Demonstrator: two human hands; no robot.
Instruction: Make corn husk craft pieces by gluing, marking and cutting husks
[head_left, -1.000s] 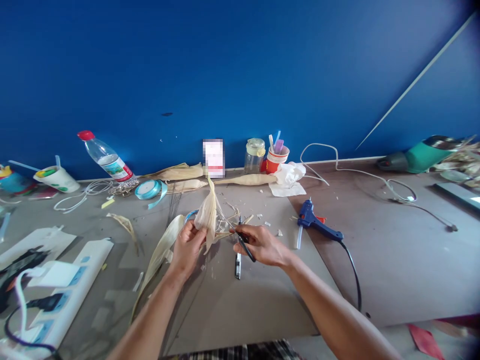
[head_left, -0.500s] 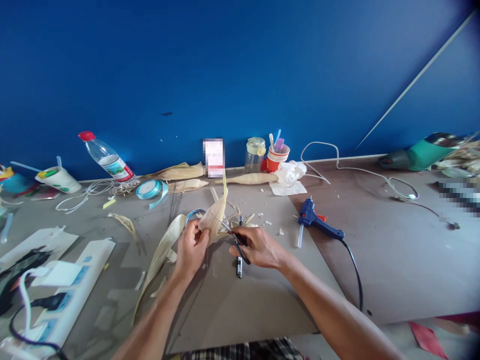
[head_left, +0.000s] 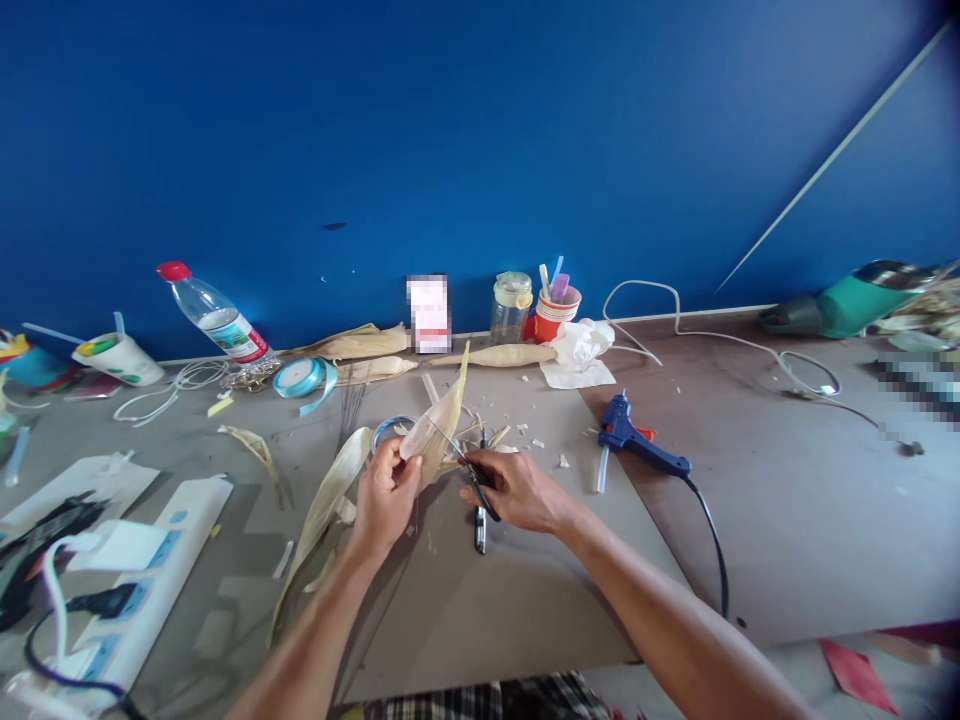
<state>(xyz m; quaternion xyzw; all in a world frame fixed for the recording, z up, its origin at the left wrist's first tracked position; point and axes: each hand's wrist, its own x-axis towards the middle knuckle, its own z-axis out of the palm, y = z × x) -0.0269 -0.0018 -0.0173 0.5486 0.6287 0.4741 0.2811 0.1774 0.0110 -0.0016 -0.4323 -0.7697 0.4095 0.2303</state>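
Holds a dry corn husk [head_left: 441, 420] up off the gray table [head_left: 487, 610] with the left hand [head_left: 386, 495], thumb and fingers pinched shut on its low end, its pointy tip leaning up and to the right. Grips small black scissors [head_left: 471, 475] in the right hand [head_left: 517, 490], fingers curled tight around the handles, thin blades pointing left and up and touching the husk. Cannot tell how far apart the blades are. Just under the right hand, a pen [head_left: 480, 528] lying flat on the table. Below the left hand, a long husk strip [head_left: 322, 510] running down toward the near edge. Little husk bits [head_left: 536, 443] all around the hands. To the right, near but apart, a blue glue gun [head_left: 637, 448] on its side with a black cord. Far left, a white power strip [head_left: 142, 580]. Along the blue wall, a tipped water bottle [head_left: 214, 315] with a red cap, a roll of light blue ribbon [head_left: 298, 378], a glass jar [head_left: 510, 308] and a red paper cup [head_left: 556, 312] touching it.
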